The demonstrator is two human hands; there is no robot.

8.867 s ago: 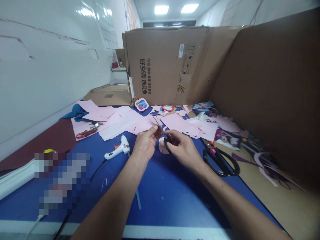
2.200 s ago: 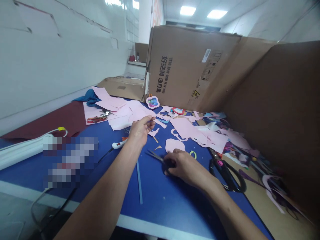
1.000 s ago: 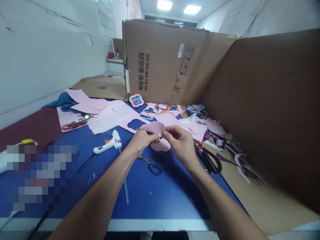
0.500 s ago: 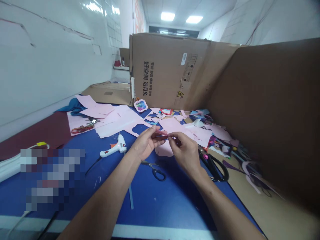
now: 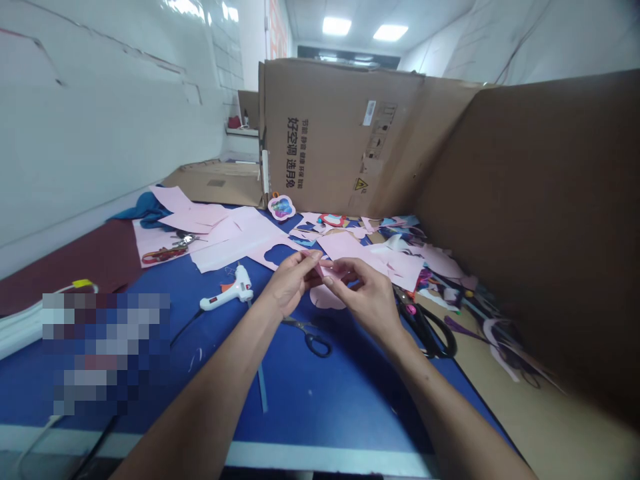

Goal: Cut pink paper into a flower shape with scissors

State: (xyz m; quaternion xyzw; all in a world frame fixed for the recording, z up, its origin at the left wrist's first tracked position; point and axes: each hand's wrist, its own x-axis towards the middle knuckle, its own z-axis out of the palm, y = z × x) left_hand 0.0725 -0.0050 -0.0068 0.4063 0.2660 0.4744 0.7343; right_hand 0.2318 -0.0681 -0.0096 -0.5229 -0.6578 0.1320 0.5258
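A small pink piece of paper or felt (image 5: 329,271) is held between my two hands over the blue table. My left hand (image 5: 290,283) pinches its left end between thumb and fingers. My right hand (image 5: 369,293) has thumb and fingertips closed on its right side. Directly below, partly hidden by the hands, lies a pink cutout with a rounded, scalloped edge (image 5: 327,299). Small dark-handled scissors (image 5: 317,344) rest just in front of my left hand. Large black-handled scissors (image 5: 435,333) lie to the right of my right hand.
A white glue gun (image 5: 233,291) lies left, its cord trailing forward. Pink sheets (image 5: 240,233) and scraps (image 5: 440,263) cover the back and right. A flower-shaped piece with a colourful centre (image 5: 281,207) stands near the cardboard wall (image 5: 340,140). A blue strip (image 5: 263,390) lies in front.
The pink piece has turned so that more of its face shows. My right fingers have spread and shifted slightly left along it; the left hand stays nearly in place.
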